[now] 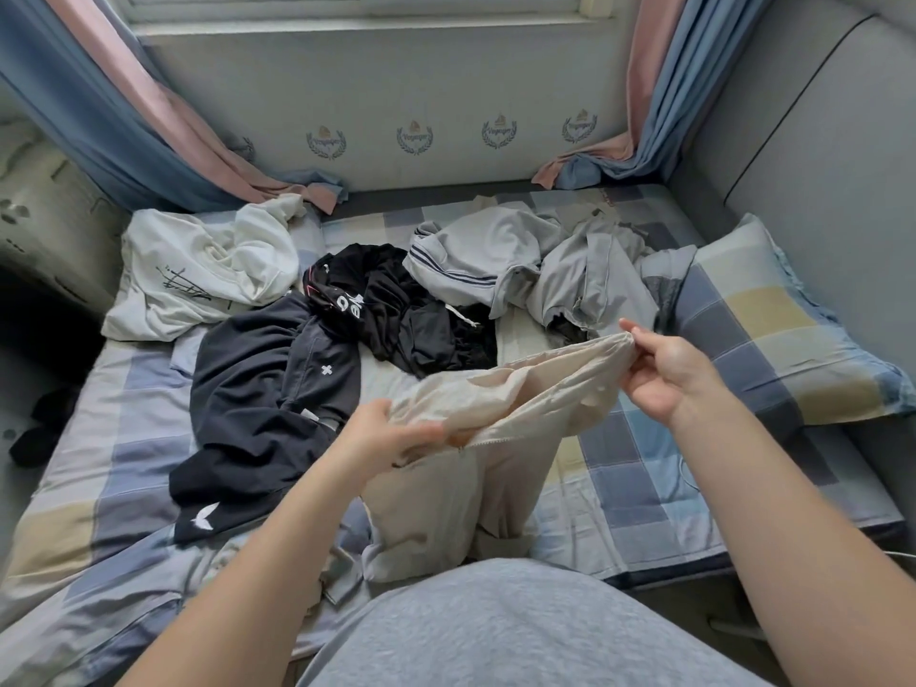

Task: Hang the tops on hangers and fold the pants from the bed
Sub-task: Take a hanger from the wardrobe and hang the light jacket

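I hold beige pants (500,419) stretched above the checked bed (659,468). My left hand (391,438) grips one end of the waistband, and my right hand (669,374) pinches the other end higher up. The legs hang down toward my body. Further back lie a dark navy garment (257,389), a crumpled black garment with white lettering (396,309), a white top (208,270) at the left, and a grey top with dark stripes (520,270) at the back right.
A checked pillow (773,339) rests at the right against a grey padded wall (818,156). Blue and pink curtains (124,116) hang at both back corners under the window. Dark socks (44,428) lie on the floor left of the bed.
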